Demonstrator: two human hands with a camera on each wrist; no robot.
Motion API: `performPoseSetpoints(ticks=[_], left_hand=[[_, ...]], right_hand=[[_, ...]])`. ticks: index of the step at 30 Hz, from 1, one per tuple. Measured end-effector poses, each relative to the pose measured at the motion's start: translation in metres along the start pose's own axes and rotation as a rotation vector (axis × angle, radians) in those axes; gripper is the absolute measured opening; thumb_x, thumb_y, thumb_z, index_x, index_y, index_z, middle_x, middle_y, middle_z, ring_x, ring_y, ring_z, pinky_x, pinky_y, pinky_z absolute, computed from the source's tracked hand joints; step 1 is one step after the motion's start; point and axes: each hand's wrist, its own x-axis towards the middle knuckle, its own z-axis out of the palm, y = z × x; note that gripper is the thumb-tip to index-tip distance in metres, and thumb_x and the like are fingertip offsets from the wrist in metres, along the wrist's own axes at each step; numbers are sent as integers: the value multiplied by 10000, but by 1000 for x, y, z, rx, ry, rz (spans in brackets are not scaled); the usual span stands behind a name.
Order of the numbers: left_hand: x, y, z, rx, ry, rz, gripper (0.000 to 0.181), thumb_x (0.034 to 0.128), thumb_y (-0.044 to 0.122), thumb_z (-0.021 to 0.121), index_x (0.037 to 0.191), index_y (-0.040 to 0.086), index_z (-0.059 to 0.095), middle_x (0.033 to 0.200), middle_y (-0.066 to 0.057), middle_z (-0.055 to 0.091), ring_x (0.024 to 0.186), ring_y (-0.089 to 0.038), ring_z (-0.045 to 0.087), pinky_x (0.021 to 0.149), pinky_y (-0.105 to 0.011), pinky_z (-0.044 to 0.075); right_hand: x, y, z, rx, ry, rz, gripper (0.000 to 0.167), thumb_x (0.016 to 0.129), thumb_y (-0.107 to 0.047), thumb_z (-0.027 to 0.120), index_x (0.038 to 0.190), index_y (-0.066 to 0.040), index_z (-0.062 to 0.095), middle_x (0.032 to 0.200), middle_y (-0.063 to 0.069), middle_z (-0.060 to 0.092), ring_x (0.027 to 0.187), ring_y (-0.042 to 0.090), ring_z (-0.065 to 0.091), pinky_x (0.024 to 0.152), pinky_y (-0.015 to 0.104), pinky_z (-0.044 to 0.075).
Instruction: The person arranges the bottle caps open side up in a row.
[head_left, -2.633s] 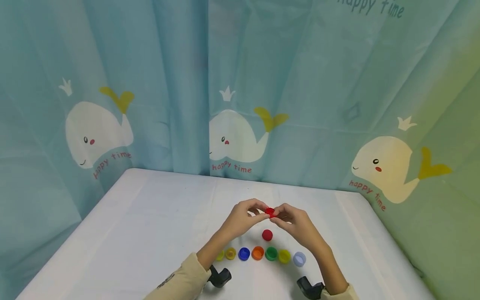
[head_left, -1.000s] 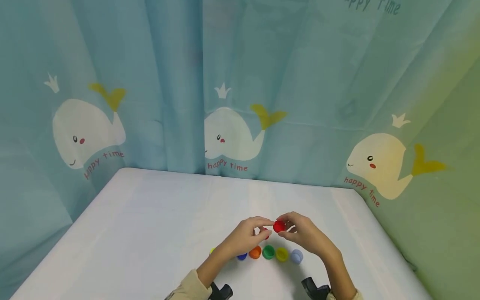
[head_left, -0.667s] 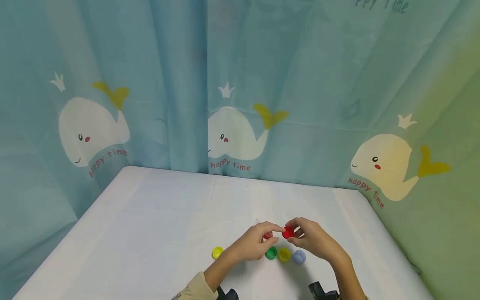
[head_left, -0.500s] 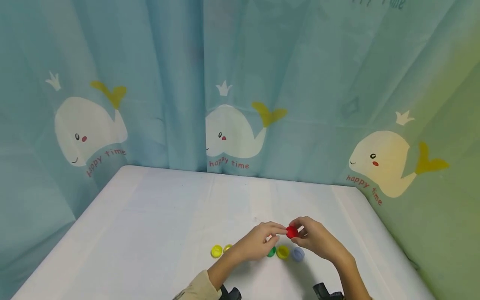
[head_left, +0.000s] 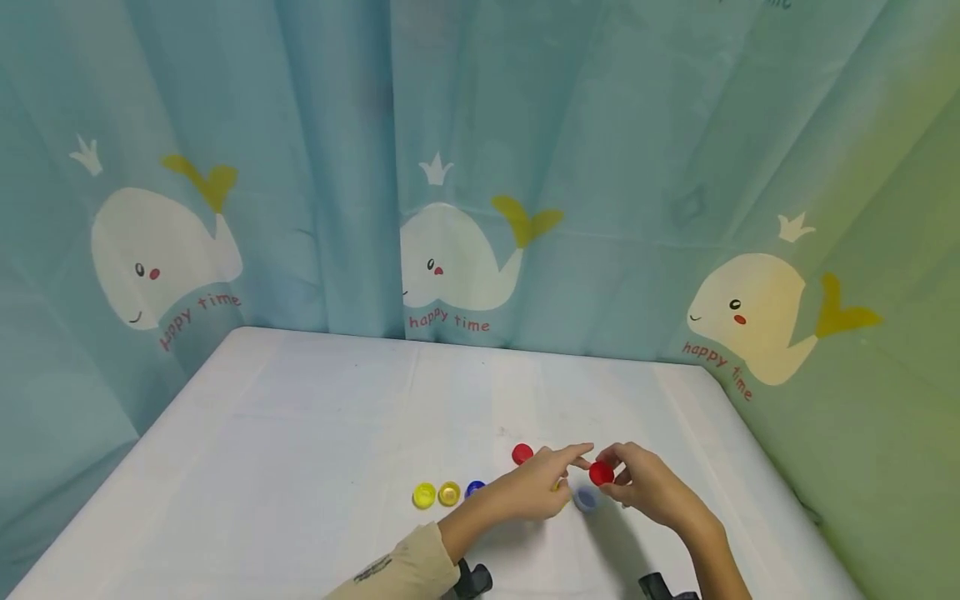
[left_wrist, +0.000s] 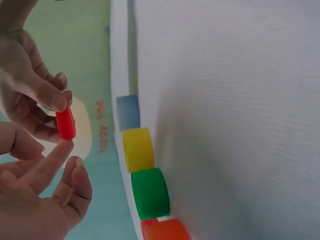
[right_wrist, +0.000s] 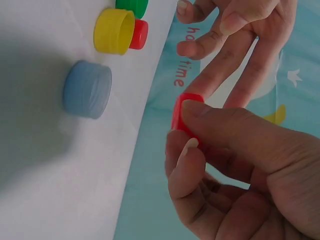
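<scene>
A small red bottle cap [head_left: 601,473] is pinched between the thumb and fingers of my right hand [head_left: 652,487], above the table. My left hand [head_left: 538,485] lies just to its left, index finger stretched out. In the left wrist view one fingertip of that hand touches the lower edge of the red cap [left_wrist: 65,122]. Below the hands stands a row of bottle caps. The light blue cap [right_wrist: 87,90], yellow cap [left_wrist: 138,150], green cap [left_wrist: 151,194] and orange cap [left_wrist: 167,230] are in it. My left hand and forearm cover part of this row in the head view.
At the row's left end sit a bright yellow cap [head_left: 423,496], a golden cap [head_left: 449,493] and a partly covered blue cap [head_left: 475,488]. Another red cap [head_left: 522,453] lies behind the row. The white table [head_left: 300,433] ends at a curtain [head_left: 337,167] with printed whales.
Both hands have shifted right and nearer the body with the red cap. Earlier both pinched it; now my right hand holds it while my left touches it with straighter fingers.
</scene>
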Motion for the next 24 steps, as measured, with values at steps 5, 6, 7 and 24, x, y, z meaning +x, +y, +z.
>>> performPoseSetpoints(ticks=[5, 6, 7, 24], left_hand=[[5, 5, 7, -1, -60, -32, 675, 834, -49, 460, 1453, 193, 347, 1300, 89, 542, 979, -135, 446, 451, -174, 338], [7, 5, 9, 14, -70, -32, 686, 825, -51, 463, 1453, 198, 349, 1297, 93, 544, 940, -138, 444, 442, -176, 320], [8, 6, 10, 29, -82, -32, 693, 819, -50, 466, 1453, 206, 350, 1293, 100, 545, 906, -134, 438, 449, -178, 308], [18, 8, 23, 213, -128, -75, 629, 824, 46, 522, 1406, 271, 448, 1041, 172, 587, 906, -70, 407, 640, -211, 346]], right_hand=[[-4, 8, -1, -40, -5, 30, 262, 764, 14, 737, 964, 55, 572, 843, 69, 536, 622, 123, 567, 523, 245, 490], [-5, 9, -1, -39, -14, 41, 263, 762, 18, 736, 960, 56, 567, 829, 67, 537, 605, 126, 559, 515, 250, 488], [-6, 9, -1, -38, -23, 56, 261, 759, 25, 733, 954, 56, 563, 812, 66, 540, 587, 135, 556, 508, 258, 487], [-3, 12, 12, -57, -26, 298, 281, 735, 46, 747, 938, 13, 555, 784, 80, 530, 533, 200, 531, 472, 319, 483]])
